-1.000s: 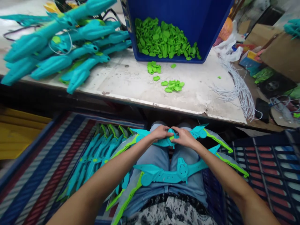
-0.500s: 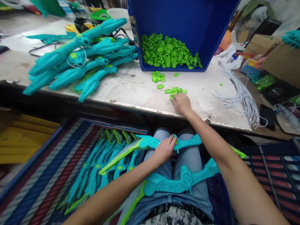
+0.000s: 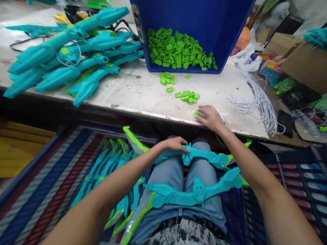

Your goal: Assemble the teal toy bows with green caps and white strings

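Across my knees lies a teal toy bow (image 3: 208, 156) with green tips, and my left hand (image 3: 176, 143) is closed around it just left of its centre block. Nearer my waist rests a second teal toy bow (image 3: 176, 197) on my lap. At the table's front edge my right hand (image 3: 209, 117) has a small green plastic piece (image 3: 196, 113) at its fingertips, thumb and fingers bent around it. Beyond that hand, a small heap of green pieces (image 3: 188, 96) lies on the white tabletop (image 3: 143, 98).
A blue bin (image 3: 189, 10) on its side holds many green pieces. Teal bow parts (image 3: 74, 51) are piled at left, overhanging the table edge. White cords (image 3: 263, 102) lie at right. More bows (image 3: 102, 173) stand in a crate at my left; a dark slatted crate (image 3: 298, 190) is at right.
My right hand has drawn back from the green heap toward the table edge with one piece. The bow under my left hand has turned, its centre block now facing differently.
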`<state>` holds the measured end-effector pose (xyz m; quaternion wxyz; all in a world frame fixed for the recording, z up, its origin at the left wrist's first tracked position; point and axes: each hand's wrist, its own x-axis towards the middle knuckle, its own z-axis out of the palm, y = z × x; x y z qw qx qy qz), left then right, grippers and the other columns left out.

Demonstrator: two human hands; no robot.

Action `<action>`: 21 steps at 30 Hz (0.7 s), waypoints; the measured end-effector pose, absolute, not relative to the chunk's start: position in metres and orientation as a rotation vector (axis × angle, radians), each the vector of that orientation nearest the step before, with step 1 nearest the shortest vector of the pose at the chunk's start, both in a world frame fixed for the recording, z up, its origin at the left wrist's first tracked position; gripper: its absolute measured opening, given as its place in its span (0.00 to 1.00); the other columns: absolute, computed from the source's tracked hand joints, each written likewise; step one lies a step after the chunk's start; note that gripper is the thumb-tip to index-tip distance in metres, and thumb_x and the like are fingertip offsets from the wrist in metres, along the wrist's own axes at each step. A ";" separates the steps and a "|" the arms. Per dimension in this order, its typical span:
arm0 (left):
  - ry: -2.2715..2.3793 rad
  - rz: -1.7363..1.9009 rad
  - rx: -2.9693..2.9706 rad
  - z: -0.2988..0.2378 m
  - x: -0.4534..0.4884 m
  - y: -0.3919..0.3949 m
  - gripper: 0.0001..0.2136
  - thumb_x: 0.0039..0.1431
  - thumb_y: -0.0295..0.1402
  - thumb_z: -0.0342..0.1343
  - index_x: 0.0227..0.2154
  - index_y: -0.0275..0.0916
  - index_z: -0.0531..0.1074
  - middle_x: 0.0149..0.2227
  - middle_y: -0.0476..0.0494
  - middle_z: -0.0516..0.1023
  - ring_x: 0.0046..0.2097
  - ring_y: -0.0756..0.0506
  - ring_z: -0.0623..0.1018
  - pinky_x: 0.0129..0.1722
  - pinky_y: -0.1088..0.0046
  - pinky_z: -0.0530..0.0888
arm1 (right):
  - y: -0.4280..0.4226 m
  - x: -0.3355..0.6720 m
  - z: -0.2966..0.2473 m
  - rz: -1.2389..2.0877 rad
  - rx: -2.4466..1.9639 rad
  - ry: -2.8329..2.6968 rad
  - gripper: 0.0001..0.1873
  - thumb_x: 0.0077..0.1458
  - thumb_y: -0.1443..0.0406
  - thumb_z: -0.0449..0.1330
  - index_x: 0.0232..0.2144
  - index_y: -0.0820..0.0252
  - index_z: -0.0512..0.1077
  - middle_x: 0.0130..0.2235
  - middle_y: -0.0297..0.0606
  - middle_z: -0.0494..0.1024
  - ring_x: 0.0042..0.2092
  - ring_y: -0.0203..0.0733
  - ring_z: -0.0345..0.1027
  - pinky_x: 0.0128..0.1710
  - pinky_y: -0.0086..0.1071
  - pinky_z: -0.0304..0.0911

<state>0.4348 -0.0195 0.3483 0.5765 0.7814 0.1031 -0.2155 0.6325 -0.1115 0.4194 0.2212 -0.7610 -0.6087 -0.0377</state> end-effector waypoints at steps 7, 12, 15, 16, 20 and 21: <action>0.178 -0.491 1.808 0.345 0.437 -0.012 0.20 0.45 0.49 0.60 0.29 0.34 0.78 0.27 0.49 0.76 0.31 0.48 0.71 0.31 0.76 0.64 | -0.154 0.584 0.405 -0.048 -1.906 -1.807 0.12 0.58 0.60 0.57 0.39 0.60 0.75 0.45 0.44 0.78 0.47 0.48 0.65 0.49 0.43 0.60; 0.181 -0.511 1.663 0.336 0.439 -0.012 0.22 0.45 0.48 0.61 0.35 0.34 0.79 0.29 0.48 0.78 0.33 0.47 0.71 0.35 0.75 0.66 | -0.218 0.522 0.365 0.015 -1.906 -1.952 0.11 0.61 0.61 0.55 0.41 0.58 0.76 0.45 0.44 0.78 0.47 0.48 0.66 0.43 0.42 0.62; 0.204 -0.524 1.598 0.333 0.440 -0.015 0.23 0.45 0.49 0.62 0.36 0.33 0.79 0.30 0.46 0.78 0.34 0.46 0.72 0.35 0.73 0.67 | -0.231 0.511 0.345 -0.016 -1.951 -1.896 0.12 0.61 0.62 0.55 0.41 0.58 0.76 0.47 0.46 0.77 0.48 0.49 0.65 0.45 0.43 0.63; 0.208 -0.521 1.611 0.333 0.440 -0.015 0.23 0.45 0.50 0.61 0.35 0.33 0.79 0.30 0.46 0.78 0.34 0.46 0.72 0.35 0.73 0.66 | -0.231 0.510 0.341 -0.027 -1.958 -1.877 0.12 0.61 0.62 0.55 0.41 0.58 0.76 0.47 0.46 0.77 0.48 0.50 0.65 0.45 0.44 0.64; 0.119 -0.527 1.701 0.337 0.438 -0.016 0.25 0.47 0.52 0.59 0.35 0.32 0.78 0.29 0.47 0.76 0.32 0.48 0.70 0.33 0.75 0.65 | -0.232 0.504 0.337 -0.032 -2.016 -1.833 0.12 0.61 0.63 0.55 0.42 0.57 0.76 0.48 0.46 0.77 0.49 0.50 0.65 0.47 0.46 0.63; 0.095 -0.529 1.733 0.338 0.437 -0.016 0.25 0.46 0.52 0.60 0.35 0.32 0.78 0.28 0.47 0.75 0.32 0.48 0.70 0.32 0.75 0.64 | -0.232 0.501 0.337 -0.022 -2.037 -1.811 0.12 0.61 0.62 0.55 0.42 0.56 0.76 0.48 0.45 0.76 0.51 0.50 0.64 0.48 0.46 0.62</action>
